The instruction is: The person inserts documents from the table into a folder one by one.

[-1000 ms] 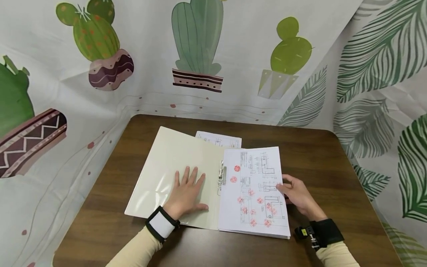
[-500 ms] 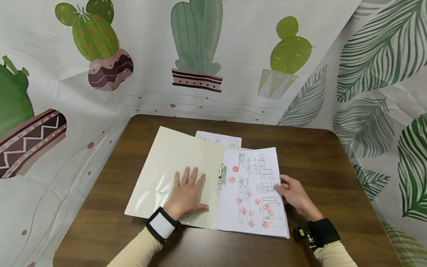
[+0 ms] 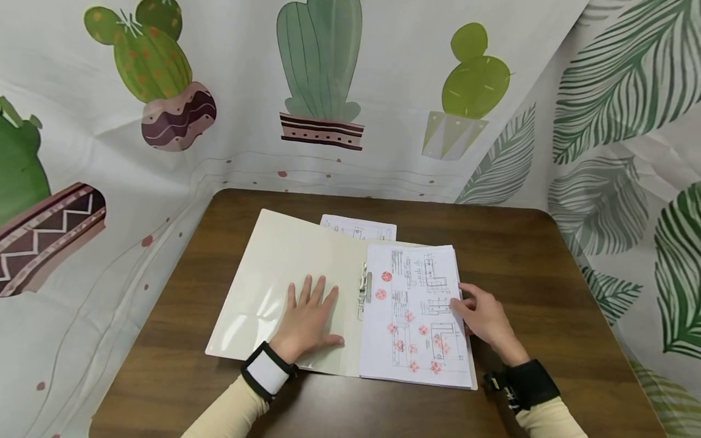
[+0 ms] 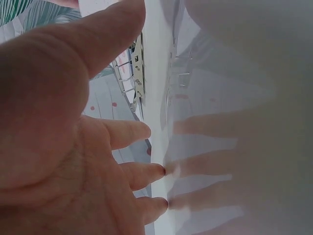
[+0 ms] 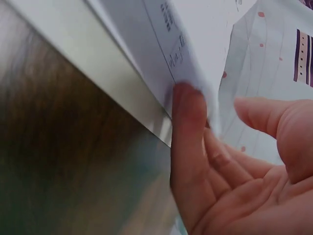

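Observation:
An open cream folder (image 3: 257, 298) lies on the brown table, with a metal clip (image 3: 364, 283) along its spine. My left hand (image 3: 306, 319) rests spread on the folder's left cover, fingers straight; in the left wrist view its fingertips (image 4: 159, 204) touch the glossy surface. On the folder's right side lies a stack of drawing sheets (image 3: 378, 347) with red stamps. My right hand (image 3: 487, 316) is at the stack's right edge, thumb above and fingers at the edge. In the right wrist view a finger (image 5: 188, 112) reaches behind the top sheet (image 5: 210, 49), which is lifted from the pages below.
Another printed sheet (image 3: 383, 231) sticks out from behind the folder's top edge. The wooden table (image 3: 520, 255) has rounded far corners. A white cloth backdrop (image 3: 235, 73) with cactus and leaf prints hangs behind and beside it.
My right hand and the top sheet's right edge have shifted slightly left. The left hand stays on the cover. The head view has moved a little.

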A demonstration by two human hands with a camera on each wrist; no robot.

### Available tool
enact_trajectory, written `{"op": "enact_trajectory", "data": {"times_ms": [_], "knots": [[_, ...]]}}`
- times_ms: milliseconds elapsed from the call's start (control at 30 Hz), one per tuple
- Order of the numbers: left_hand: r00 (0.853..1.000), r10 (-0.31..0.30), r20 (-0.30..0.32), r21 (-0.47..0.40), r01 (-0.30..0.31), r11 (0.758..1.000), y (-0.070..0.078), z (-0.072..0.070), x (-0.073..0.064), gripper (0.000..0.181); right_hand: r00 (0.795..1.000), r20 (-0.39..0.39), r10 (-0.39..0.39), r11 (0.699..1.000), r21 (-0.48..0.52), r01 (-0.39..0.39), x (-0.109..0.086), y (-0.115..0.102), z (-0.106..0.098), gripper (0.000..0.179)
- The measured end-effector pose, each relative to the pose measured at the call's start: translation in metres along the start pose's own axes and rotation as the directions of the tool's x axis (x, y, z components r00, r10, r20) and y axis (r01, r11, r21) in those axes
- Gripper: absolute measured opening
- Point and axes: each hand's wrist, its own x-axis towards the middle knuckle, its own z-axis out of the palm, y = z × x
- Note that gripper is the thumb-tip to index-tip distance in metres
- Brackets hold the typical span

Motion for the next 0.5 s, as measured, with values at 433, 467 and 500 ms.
{"op": "enact_trajectory", "data": {"times_ms": [433, 467, 500], "knots": [[1.0, -0.013, 0.0, -0.009, 0.013, 1.0, 0.001, 0.0031, 0.0007, 0.101, 0.998, -0.056, -0.005, 0.989, -0.145, -0.003, -0.0046, -0.0057, -0.001, 0.041], [1.0, -0.016, 0.0, -0.009, 0.016, 1.0, 0.001, 0.0038, 0.0007, 0.101, 0.999, -0.053, -0.004, 0.989, -0.148, -0.004, -0.0047, -0.005, -0.0005, 0.04], [1.0, -0.019, 0.001, -0.008, 0.019, 1.0, 0.0011, 0.0045, 0.0007, 0.101, 0.999, -0.049, -0.001, 0.989, -0.149, -0.007, -0.0047, -0.0042, 0.0, 0.04]]}}
